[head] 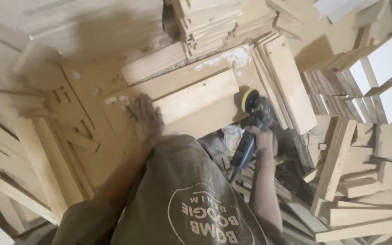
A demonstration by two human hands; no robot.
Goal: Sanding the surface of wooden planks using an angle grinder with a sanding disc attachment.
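Sanding of the pale wooden board [196,100] is the work in hand, at the centre of the frame. The board lies flat on the dusty worktop [87,90], long axis running from lower left to upper right. My left hand [145,119] lies flat on the worktop, fingers spread, against the board's left end; it grasps nothing, it only presses. My right hand [263,138] is wrapped around the body of the black angle sander [249,136], whose yellow-rimmed disc [249,100] meets the board's right end.

Findings on doing this well, as judgement: the disc should sit flat to the face, since a tilted edge would likely gouge the soft wood. Pressure should be light and even. The left hand should hold its place well apart from the disc, firm enough that the board cannot skate. The cord trails down toward my body at lower centre; it should stay behind the tool.

Surroundings: stacked boards [212,20] at top centre, more boards on edge [336,97] at right, loose offcuts [359,199] at lower right.
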